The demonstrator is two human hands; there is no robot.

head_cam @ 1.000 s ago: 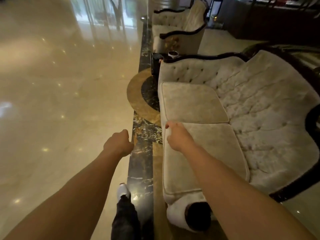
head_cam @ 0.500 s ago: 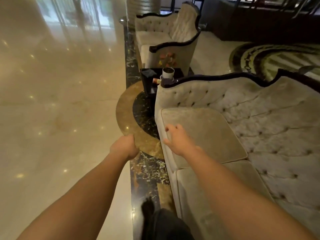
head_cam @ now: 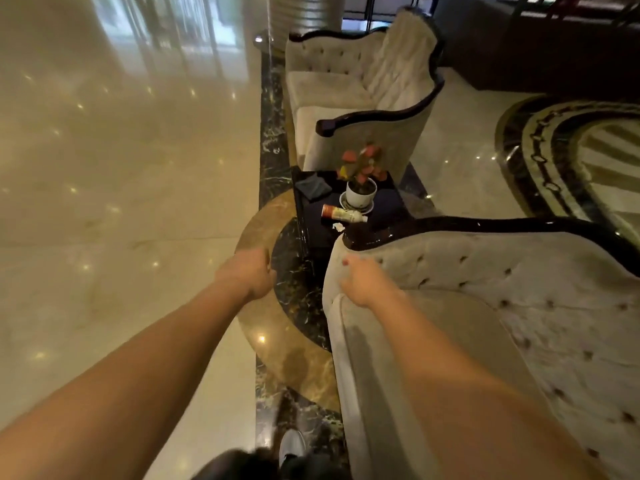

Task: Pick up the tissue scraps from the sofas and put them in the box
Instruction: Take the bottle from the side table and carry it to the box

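Note:
I stand beside a cream tufted sofa (head_cam: 519, 292) with a dark wooden frame. My right hand (head_cam: 363, 282) hovers over its near armrest, fingers loosely apart, and nothing shows in it. My left hand (head_cam: 249, 275) is a closed fist out over the floor; whether it holds anything is hidden. A small white crumpled scrap (head_cam: 337, 226) lies on the dark side table (head_cam: 388, 202), just past the armrest. A second cream sofa (head_cam: 329, 95) stands beyond the table. No scraps show on either seat, and I cannot make out a box.
On the side table stand a white pot with red flowers (head_cam: 360, 194), a bottle lying on its side (head_cam: 343, 213) and a dark folded item (head_cam: 313, 187). Glossy marble floor (head_cam: 121, 202) spreads to the left. A patterned rug (head_cam: 588, 161) lies right. My shoe (head_cam: 292, 445) is below.
I have walked forward along the sofa; the side table and far sofa are now much closer. My right hand went from curled at the seat edge to fingers apart over the armrest.

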